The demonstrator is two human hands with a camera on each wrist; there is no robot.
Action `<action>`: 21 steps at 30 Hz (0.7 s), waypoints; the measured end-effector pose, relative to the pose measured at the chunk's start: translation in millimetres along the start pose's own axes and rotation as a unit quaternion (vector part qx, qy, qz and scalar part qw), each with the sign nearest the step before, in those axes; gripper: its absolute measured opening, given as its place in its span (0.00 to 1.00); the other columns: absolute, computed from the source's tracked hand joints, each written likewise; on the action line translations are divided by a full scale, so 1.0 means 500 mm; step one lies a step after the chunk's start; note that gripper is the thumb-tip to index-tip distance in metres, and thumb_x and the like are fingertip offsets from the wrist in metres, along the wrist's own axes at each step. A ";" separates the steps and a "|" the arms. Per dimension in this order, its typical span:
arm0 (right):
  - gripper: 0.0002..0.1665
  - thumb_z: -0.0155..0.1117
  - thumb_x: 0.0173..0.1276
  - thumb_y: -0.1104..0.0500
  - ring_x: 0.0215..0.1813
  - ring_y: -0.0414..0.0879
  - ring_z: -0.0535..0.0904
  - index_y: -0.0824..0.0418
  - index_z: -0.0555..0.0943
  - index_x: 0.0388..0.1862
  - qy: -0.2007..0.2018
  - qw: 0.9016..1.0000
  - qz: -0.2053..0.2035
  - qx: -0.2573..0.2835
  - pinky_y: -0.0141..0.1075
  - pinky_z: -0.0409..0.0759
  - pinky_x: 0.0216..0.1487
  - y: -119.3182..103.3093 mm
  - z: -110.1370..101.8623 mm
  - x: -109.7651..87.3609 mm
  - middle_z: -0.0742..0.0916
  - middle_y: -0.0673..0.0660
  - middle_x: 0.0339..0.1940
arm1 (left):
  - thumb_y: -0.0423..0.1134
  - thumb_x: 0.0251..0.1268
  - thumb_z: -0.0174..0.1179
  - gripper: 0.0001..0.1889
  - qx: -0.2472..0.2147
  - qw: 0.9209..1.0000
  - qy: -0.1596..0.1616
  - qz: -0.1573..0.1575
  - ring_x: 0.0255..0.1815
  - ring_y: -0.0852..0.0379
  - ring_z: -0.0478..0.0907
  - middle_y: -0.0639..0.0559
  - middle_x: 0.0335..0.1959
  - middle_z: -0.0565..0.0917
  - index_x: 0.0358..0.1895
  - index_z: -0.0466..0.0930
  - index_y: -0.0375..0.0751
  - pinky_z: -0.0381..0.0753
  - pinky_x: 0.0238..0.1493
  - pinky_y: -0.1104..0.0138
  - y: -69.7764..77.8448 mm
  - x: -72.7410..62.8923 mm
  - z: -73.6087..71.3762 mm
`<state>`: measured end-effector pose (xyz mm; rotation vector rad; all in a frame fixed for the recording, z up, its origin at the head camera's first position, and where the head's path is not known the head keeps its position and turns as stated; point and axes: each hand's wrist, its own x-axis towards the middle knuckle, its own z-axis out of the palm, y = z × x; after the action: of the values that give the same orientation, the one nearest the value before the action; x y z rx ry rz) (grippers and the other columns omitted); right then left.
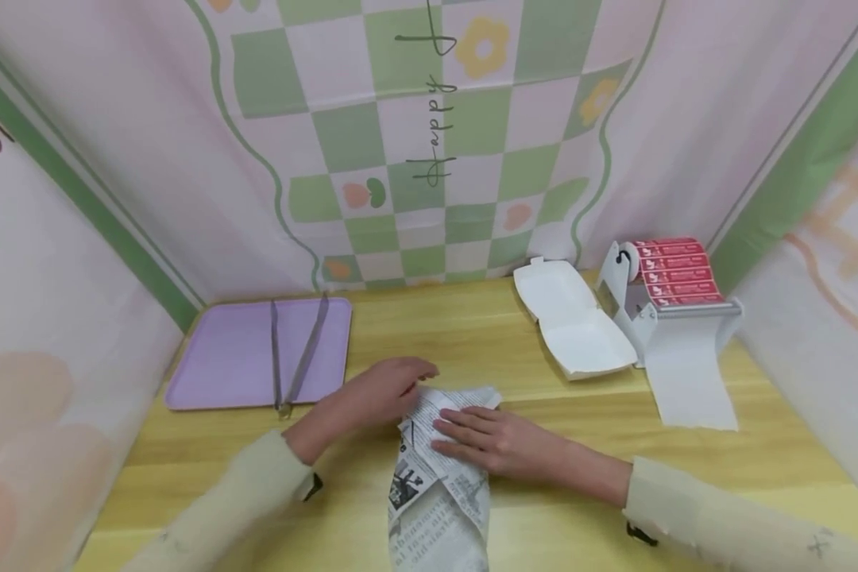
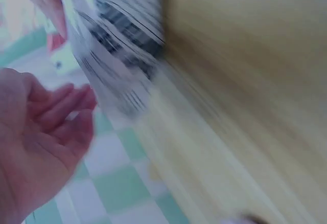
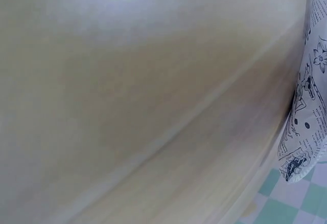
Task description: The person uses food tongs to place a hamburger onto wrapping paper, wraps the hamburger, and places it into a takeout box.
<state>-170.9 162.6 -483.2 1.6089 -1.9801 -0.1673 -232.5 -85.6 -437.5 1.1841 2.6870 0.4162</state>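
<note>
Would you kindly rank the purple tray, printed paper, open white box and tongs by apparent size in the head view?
1. Purple tray and printed paper: too close to rank; the paper looks nearer, partly covered and cut off.
2. Open white box
3. Tongs

A wood-grained table (image 1: 429, 334) bears printed paper (image 1: 436, 524) under the right fingers (image 1: 461, 434); a tray (image 1: 229, 349) left of them; an open box (image 1: 586, 338) and label dispenser (image 1: 686, 310) beyond, rightward.

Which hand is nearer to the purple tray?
Left: the left hand is just right of the purple tray; the right hand lies farther right, on the printed paper.
</note>
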 end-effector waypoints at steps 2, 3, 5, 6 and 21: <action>0.29 0.28 0.84 0.63 0.66 0.48 0.79 0.55 0.77 0.67 0.003 1.000 -0.001 -0.007 0.39 0.81 0.63 0.000 -0.001 0.002 0.83 0.56 0.65 | 0.42 0.79 0.44 0.16 -0.020 0.999 -0.030 0.002 0.51 0.55 0.83 0.51 0.48 0.87 0.54 0.81 0.43 0.81 0.57 0.62 0.010 0.037 0.007; 0.29 0.28 0.84 0.63 0.66 0.48 0.80 0.55 0.77 0.66 0.005 1.000 0.000 -0.008 0.38 0.81 0.62 0.000 -0.001 0.002 0.83 0.56 0.64 | 0.45 0.81 0.42 0.18 -0.025 0.998 -0.053 0.005 0.46 0.57 0.83 0.52 0.43 0.87 0.49 0.83 0.44 0.81 0.53 0.63 0.013 0.055 0.010; 0.28 0.30 0.83 0.63 0.64 0.48 0.81 0.56 0.78 0.66 0.011 1.000 0.000 -0.006 0.38 0.82 0.60 -0.002 -0.002 0.001 0.84 0.57 0.63 | 0.50 0.81 0.40 0.21 -0.038 0.993 -0.110 0.002 0.41 0.59 0.83 0.54 0.37 0.86 0.42 0.84 0.46 0.80 0.48 0.65 0.015 0.084 0.015; 0.27 0.31 0.83 0.63 0.64 0.48 0.81 0.56 0.78 0.65 0.013 1.000 0.000 -0.005 0.38 0.83 0.59 -0.004 -0.002 0.001 0.84 0.57 0.63 | 0.51 0.81 0.40 0.22 -0.045 0.989 -0.138 -0.002 0.39 0.60 0.82 0.55 0.36 0.86 0.40 0.84 0.48 0.80 0.46 0.66 0.014 0.096 0.017; 0.30 0.27 0.84 0.62 0.67 0.48 0.79 0.54 0.76 0.68 -0.003 1.000 0.017 0.011 0.39 0.81 0.62 -0.009 -0.009 0.000 0.82 0.56 0.66 | 0.43 0.77 0.51 0.15 -0.063 0.997 -0.006 0.045 0.58 0.56 0.77 0.51 0.56 0.81 0.59 0.79 0.44 0.78 0.62 0.63 -0.005 0.047 0.034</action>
<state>-164.7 162.5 -481.3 1.5896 -2.0200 -0.1371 -245.4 -66.7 -455.6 1.2701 2.5616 0.5821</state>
